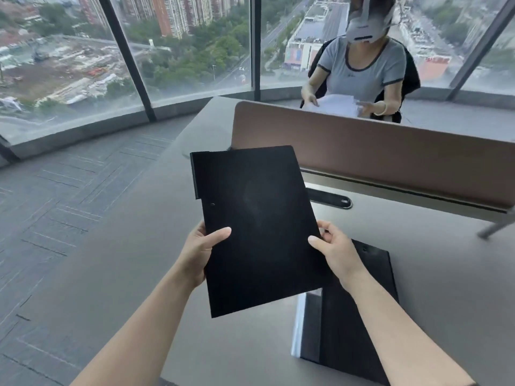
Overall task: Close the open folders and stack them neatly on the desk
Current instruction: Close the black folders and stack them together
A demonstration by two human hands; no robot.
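A closed black folder [256, 227] is held above the grey desk [133, 274], tilted with its spine at the upper left. My left hand [202, 250] grips its lower left edge, thumb on the cover. My right hand [335, 250] grips its lower right edge. Below and to the right, a second black folder [354, 324] lies flat on the desk, partly hidden by my right forearm; white sheets show along its left edge.
A brown partition screen [390, 154] stands across the desk behind the folders, with a black cable slot [331, 198] at its foot. Another person [362, 65] sits beyond it handling white papers. Carpeted floor and tall windows lie to the left.
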